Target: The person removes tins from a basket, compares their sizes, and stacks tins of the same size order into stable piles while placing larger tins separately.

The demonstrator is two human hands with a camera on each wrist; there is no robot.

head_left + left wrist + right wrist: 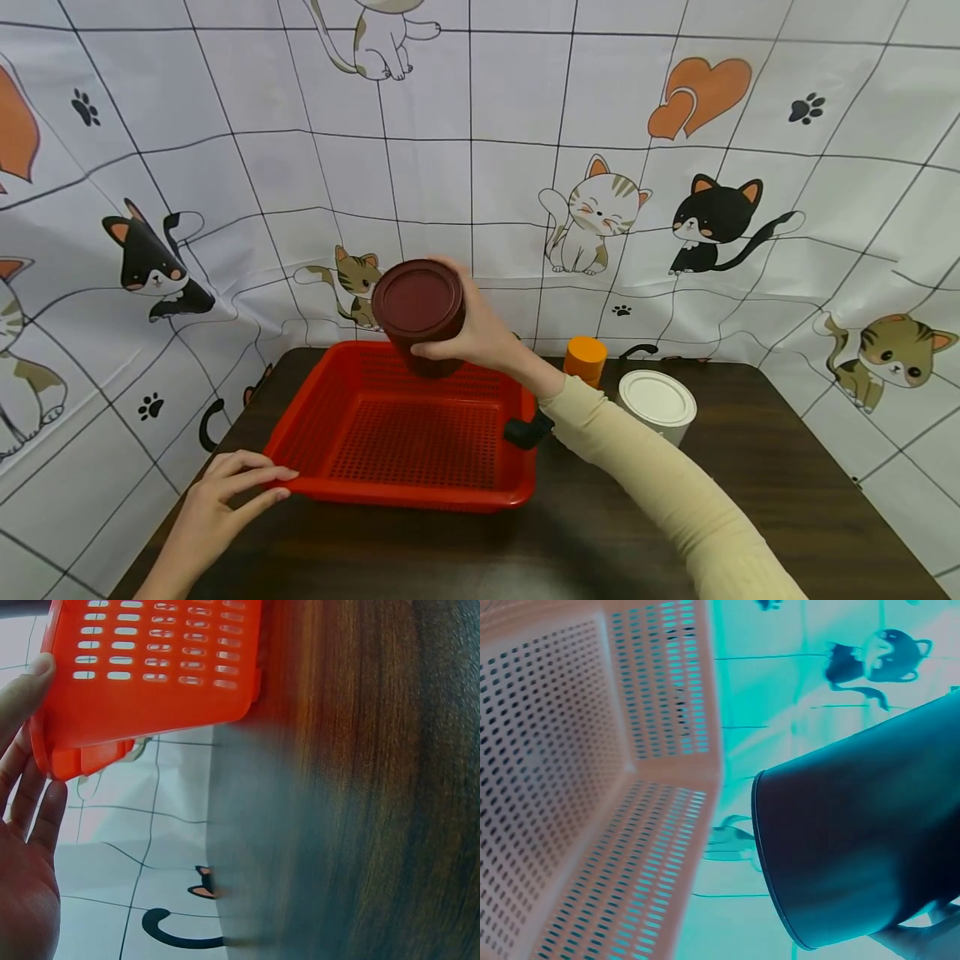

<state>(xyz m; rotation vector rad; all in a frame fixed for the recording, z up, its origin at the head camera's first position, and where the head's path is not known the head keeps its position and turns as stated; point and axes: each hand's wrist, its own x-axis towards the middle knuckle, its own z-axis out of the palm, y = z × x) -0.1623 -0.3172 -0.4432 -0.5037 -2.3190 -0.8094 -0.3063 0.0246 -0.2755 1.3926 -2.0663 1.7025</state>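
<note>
My right hand [476, 325] grips a dark maroon lidded canister [420, 304] from its right side, over the far part of a red plastic basket [408, 492]. In the right wrist view the canister [847, 825] appears tilted, its bottom rim turned toward the basket [671, 772]. At the basket's near left corner my left hand [225, 492] pinches the rim. In the left wrist view the left hand [26, 817] has its thumb on one side of the basket's rim [45, 742] and fingers on the other. Only perforated floor shows inside the basket.
Behind the right forearm stand an orange container [585, 358] and a white-lidded canister [658, 398] on the dark wooden table [757, 467]. A white cat-print sheet [510, 183] hangs along the table's back and sides.
</note>
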